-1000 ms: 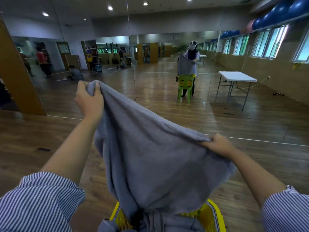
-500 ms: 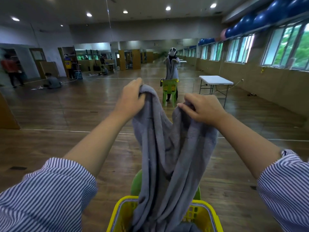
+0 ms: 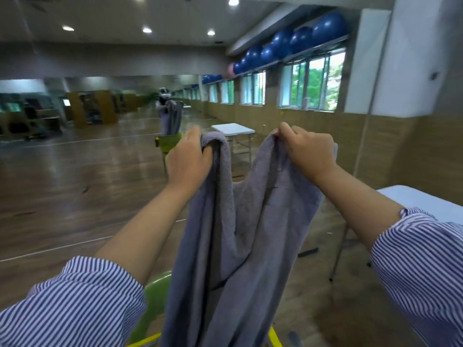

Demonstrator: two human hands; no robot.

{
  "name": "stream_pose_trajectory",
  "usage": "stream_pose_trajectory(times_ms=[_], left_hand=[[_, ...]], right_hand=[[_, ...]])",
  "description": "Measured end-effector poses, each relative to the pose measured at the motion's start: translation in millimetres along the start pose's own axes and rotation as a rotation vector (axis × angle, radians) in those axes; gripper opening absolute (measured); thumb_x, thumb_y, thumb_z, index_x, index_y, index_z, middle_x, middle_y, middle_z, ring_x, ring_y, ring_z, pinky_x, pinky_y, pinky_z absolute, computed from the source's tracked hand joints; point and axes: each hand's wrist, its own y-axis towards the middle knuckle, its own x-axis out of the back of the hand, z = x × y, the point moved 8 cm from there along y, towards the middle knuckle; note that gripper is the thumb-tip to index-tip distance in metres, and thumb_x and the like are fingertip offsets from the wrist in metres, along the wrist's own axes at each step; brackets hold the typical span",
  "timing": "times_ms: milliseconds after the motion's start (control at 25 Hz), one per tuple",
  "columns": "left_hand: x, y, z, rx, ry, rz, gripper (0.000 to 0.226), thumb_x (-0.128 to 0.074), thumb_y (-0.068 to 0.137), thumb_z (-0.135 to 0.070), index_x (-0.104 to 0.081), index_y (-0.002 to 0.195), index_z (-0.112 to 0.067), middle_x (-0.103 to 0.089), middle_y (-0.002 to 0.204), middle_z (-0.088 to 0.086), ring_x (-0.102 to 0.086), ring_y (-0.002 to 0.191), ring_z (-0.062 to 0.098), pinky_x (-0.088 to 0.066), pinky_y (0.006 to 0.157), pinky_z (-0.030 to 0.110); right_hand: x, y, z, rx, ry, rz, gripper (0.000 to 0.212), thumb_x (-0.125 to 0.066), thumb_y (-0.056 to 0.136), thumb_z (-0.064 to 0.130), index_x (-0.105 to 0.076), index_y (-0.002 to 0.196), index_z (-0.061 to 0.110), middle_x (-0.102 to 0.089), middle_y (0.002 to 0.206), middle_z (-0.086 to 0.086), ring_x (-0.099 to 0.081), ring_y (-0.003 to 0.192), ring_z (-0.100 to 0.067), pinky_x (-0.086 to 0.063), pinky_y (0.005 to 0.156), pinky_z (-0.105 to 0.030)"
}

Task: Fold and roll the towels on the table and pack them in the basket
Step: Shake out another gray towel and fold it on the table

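A large hall with a glossy wooden floor stretches ahead, lit by round ceiling lights. A mirrored wall at the far end reflects a person holding up a grey cloth. Along the right wall runs a row of windows with green trees outside, and blue exercise balls sit on a ledge above them. A small white folding table stands in the middle distance.

Two bare forearms in rolled blue-and-white striped sleeves reach forward from the bottom edge. Between them hangs a grey towel, held up in the air and drooping in a deep fold in the middle. The left hand grips one top corner, fingers curled round the bunched cloth. The right hand pinches and clutches the other top corner, fingers closed on the fabric. The hands are near each other, at about the same height.

The towel's lower part falls down to the yellow basket, whose rim shows at the bottom edge. A green chair shows just behind the basket. At the right edge, the corner of a white table is near the right arm.
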Motion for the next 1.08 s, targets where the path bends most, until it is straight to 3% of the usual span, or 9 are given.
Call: stream_pose_trajectory(times_ms=[80,160,320,520,640,800,960,1080], left_hand=[[-24.1,-1.4,-47.2,-0.046,-0.022,-0.007,0.015,-0.05,0.092,-0.024,-0.046,0.093,-0.01,-0.058,0.099,0.013,-0.056,0.085,0.039,-0.038,0.063,0.042],[-47.6,-3.4,-94.8,-0.108,-0.032,-0.032,0.016,-0.051,0.091,-0.025,-0.048,0.093,-0.009,-0.059,0.097,0.014,-0.057,0.082,0.039,-0.032,0.062,0.039],[-102.8,-12.6,-212.9,-0.194,-0.075,-0.065,0.018,-0.048,0.087,-0.027,-0.051,0.09,-0.009,-0.06,0.087,0.013,-0.058,0.075,0.037,-0.026,0.063,0.037],[-160.5,-22.6,-331.5,-0.223,-0.114,-0.087,0.014,-0.053,0.087,-0.025,-0.05,0.089,-0.011,-0.059,0.083,0.01,-0.057,0.073,0.032,-0.023,0.065,0.036],[-190.4,-23.3,-376.7,-0.242,-0.147,-0.088,0.012,-0.056,0.087,-0.023,-0.051,0.089,-0.011,-0.059,0.081,0.009,-0.055,0.071,0.031,-0.021,0.065,0.034],[-241.3,-9.7,-416.5,-0.249,-0.18,-0.078,0.009,-0.055,0.086,-0.02,-0.05,0.087,-0.013,-0.057,0.08,0.006,-0.052,0.069,0.027,-0.02,0.065,0.034],[-314.7,17.6,-442.2,-0.244,-0.22,-0.053,0.008,-0.053,0.085,-0.018,-0.05,0.088,-0.013,-0.057,0.081,0.005,-0.049,0.068,0.025,-0.017,0.066,0.033],[-377.1,53.2,-456.5,-0.249,-0.238,-0.053,0.007,-0.053,0.085,-0.017,-0.05,0.088,-0.012,-0.057,0.08,0.005,-0.047,0.067,0.024,-0.018,0.066,0.033]], right_hand=[[15.0,-19.4,-46.2,-0.068,-0.075,-0.015,0.023,-0.035,0.1,0.023,-0.053,0.085,0.02,-0.048,0.054,0.0,-0.045,0.033,-0.021,-0.002,0.047,-0.016],[27.3,-37.1,-90.2,-0.119,-0.147,-0.001,0.029,-0.031,0.1,0.024,-0.055,0.083,0.021,-0.048,0.054,0.0,-0.044,0.033,-0.02,-0.002,0.046,-0.017],[47.8,-80.0,-199.2,-0.188,-0.25,0.063,0.013,-0.055,0.092,0.025,-0.054,0.079,0.023,-0.048,0.053,0.001,-0.044,0.033,-0.018,-0.003,0.046,-0.017],[65.0,-117.3,-311.1,-0.163,-0.336,0.06,0.01,-0.058,0.091,0.026,-0.053,0.083,0.025,-0.05,0.057,0.001,-0.046,0.037,-0.018,-0.013,0.041,-0.019],[57.8,-134.9,-362.6,-0.172,-0.326,0.099,0.009,-0.059,0.09,0.024,-0.051,0.086,0.026,-0.05,0.058,0.001,-0.045,0.037,-0.018,-0.014,0.041,-0.017],[33.7,-150.3,-415.6,-0.209,-0.361,0.117,0.008,-0.059,0.089,0.023,-0.051,0.086,0.026,-0.049,0.057,0.002,-0.044,0.036,-0.017,-0.005,0.045,-0.016],[-22.5,-156.6,-467.3,-0.218,-0.367,0.153,0.012,-0.05,0.094,0.022,-0.058,0.087,0.028,-0.054,0.059,0.003,-0.044,0.036,-0.015,-0.013,0.041,-0.017],[-75.2,-146.3,-510.5,-0.192,-0.395,0.155,0.011,-0.052,0.094,0.022,-0.058,0.087,0.028,-0.052,0.058,0.003,-0.042,0.035,-0.016,-0.011,0.042,-0.017]])
